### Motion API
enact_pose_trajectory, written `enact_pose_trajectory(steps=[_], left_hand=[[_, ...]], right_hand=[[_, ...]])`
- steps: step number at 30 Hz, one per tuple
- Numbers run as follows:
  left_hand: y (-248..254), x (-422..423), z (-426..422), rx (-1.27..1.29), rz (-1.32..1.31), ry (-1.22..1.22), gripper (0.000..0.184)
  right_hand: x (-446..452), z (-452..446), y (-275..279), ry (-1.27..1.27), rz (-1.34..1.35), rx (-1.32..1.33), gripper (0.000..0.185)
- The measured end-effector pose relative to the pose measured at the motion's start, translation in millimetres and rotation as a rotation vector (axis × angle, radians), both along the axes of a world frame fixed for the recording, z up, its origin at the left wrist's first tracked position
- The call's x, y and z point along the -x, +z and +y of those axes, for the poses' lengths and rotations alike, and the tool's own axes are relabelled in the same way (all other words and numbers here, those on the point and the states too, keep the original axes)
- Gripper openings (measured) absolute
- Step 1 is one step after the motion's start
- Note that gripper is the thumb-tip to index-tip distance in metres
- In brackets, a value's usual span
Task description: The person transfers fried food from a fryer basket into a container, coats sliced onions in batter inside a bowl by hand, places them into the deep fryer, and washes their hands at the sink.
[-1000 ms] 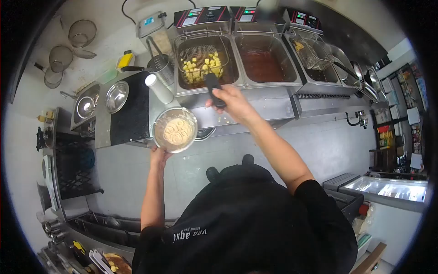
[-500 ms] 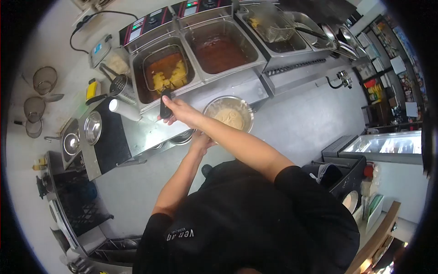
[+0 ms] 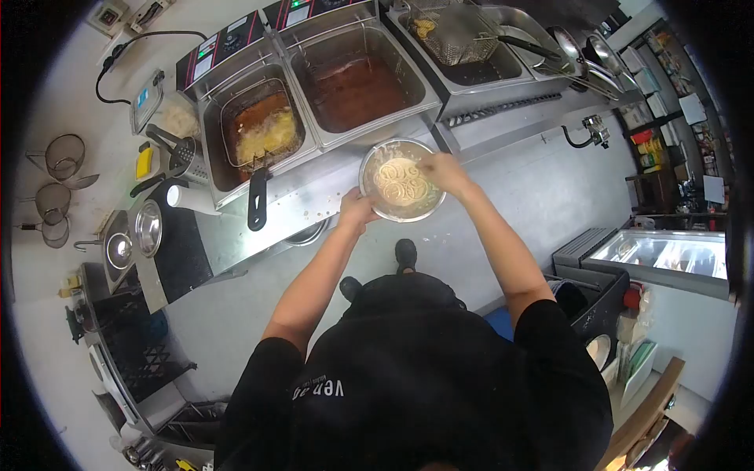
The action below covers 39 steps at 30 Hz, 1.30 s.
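Note:
A metal mixing bowl (image 3: 378, 206) of pale batter with ring-shaped pieces (image 3: 402, 182) is at the counter's front edge. My left hand (image 3: 357, 210) is closed on its left rim. At the right side of the bowl, my right hand (image 3: 445, 173) reaches over the rim, fingers together at the batter; what they hold, if anything, is hidden. Left of the bowl, a fryer basket (image 3: 228, 141) sits in the left fryer, its black handle (image 3: 258, 200) jutting over the counter. Yellow food (image 3: 267, 137) foams in the oil inside it.
Beside it is a second fryer (image 3: 361, 90) of dark oil. Further right, another basket (image 3: 448, 43) hangs over a metal tray. A white bottle (image 3: 192, 200) lies on the left counter near a metal bowl (image 3: 148, 228) and a perforated utensil (image 3: 188, 155).
My right hand has let go of the fryer basket's handle and moved right to the bowl. Foam now surrounds the yellow food. My left hand still holds the bowl.

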<state>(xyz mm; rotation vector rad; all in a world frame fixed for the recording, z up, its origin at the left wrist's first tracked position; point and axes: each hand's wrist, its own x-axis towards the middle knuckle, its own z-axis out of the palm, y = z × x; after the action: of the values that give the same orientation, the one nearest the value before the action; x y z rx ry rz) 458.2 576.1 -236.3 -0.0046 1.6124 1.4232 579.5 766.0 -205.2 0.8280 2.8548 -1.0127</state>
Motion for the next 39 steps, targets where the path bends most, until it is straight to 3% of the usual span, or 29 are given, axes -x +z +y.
enact_pose_trajectory(steps=[3, 5, 9, 10, 17, 20, 23, 25, 29, 31, 33, 36, 38, 39], left_hand=[[5.9, -3.0, 1.5, 0.019, 0.002, 0.015, 0.038], [10.2, 3.5, -7.5, 0.039, -0.028, -0.016, 0.049], [9.0, 18.5, -59.8, 0.036, -0.02, 0.085, 0.047], [10.2, 21.5, -78.8, 0.04, -0.035, 0.12, 0.046], [30.1, 49.8, -231.0, 0.071, 0.013, 0.302, 0.047], [36.3, 69.9, -294.0, 0.078, 0.022, 0.396, 0.048], [23.5, 112.3, -345.4, 0.076, 0.07, 0.432, 0.048], [8.2, 138.7, -372.7, 0.066, 0.085, 0.435, 0.047], [10.2, 185.5, -392.6, 0.124, 0.104, 0.447, 0.041], [0.0, 203.8, -407.2, 0.086, 0.108, 0.355, 0.036], [3.9, 212.3, -408.5, 0.094, 0.106, 0.325, 0.036], [-2.2, 224.8, -409.5, 0.085, 0.146, 0.334, 0.031], [-0.9, 221.1, -409.5, 0.155, 0.237, 0.305, 0.028], [-4.8, 220.2, -412.9, 0.166, 0.223, 0.331, 0.028]], right_hand=[[6.2, -11.4, -20.7, 0.177, -0.01, -0.218, 0.023], [19.8, -26.0, -38.2, 0.408, 0.076, -0.504, 0.019], [44.8, -54.3, -47.5, 0.489, 0.054, -0.392, 0.02], [53.8, -72.2, -44.8, 0.458, 0.094, -0.291, 0.028], [124.4, -213.8, -48.0, 0.894, 0.344, -0.501, 0.04], [164.1, -272.7, -42.1, 1.135, 0.233, -0.393, 0.039], [201.8, -320.4, -31.4, 1.045, 0.212, -0.436, 0.037], [230.6, -346.9, -52.3, 1.049, 0.299, -0.581, 0.036], [275.2, -379.8, -61.4, 0.854, 0.042, -0.654, 0.035], [277.9, -391.1, -57.3, 0.904, 0.329, -0.583, 0.032], [283.2, -398.5, -66.6, 0.836, 0.364, -0.581, 0.028], [292.7, -400.0, -31.3, 0.805, 0.285, -0.576, 0.024], [289.6, -400.0, -10.7, 0.734, -0.153, -0.569, 0.02], [286.5, -400.2, -13.6, 0.764, -0.154, -0.562, 0.02]])
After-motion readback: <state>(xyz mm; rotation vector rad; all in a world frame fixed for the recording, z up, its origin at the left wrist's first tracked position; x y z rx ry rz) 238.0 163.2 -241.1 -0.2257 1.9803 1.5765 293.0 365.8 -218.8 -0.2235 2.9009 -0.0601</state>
